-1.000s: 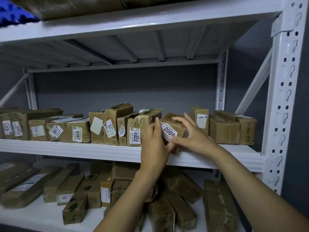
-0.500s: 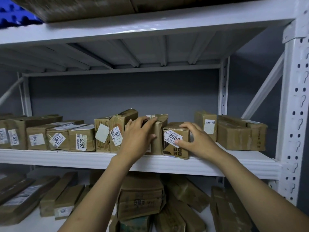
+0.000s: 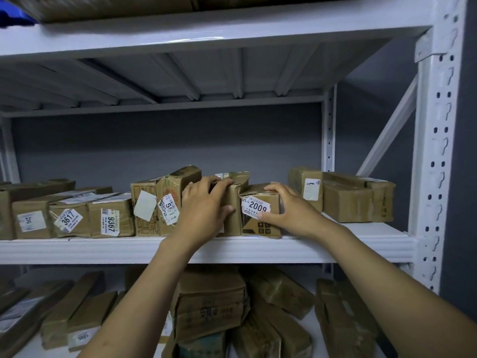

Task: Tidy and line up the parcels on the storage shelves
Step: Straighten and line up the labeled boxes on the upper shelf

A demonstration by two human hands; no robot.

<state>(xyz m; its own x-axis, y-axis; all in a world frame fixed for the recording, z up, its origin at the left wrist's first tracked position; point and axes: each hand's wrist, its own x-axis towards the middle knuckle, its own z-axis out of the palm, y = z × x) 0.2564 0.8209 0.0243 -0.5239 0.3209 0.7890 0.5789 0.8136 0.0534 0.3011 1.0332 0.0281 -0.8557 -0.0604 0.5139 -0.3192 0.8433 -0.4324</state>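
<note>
On the middle shelf (image 3: 103, 250), the left parcels (image 3: 111, 218) sit in a fairly even row, labels forward. The left hand (image 3: 204, 205) grips a tall parcel (image 3: 236, 218) mid-shelf; the right hand (image 3: 291, 210) grips parcel 2009 (image 3: 260, 192), touching it. Right-end boxes (image 3: 348, 200) sit further back and lower parcels (image 3: 209, 301) lie jumbled, so most tidying seems left.

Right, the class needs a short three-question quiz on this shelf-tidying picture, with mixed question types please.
1. True or false: the right hand grips parcel 2009.
2. Where does parcel 9367 stand relative to parcel 3617? A) left B) right C) on top
3. Fill in: the left hand grips the taped parcel directly ____ of parcel 2009.
Key: 1 true; 2 B; 3 left.
</note>
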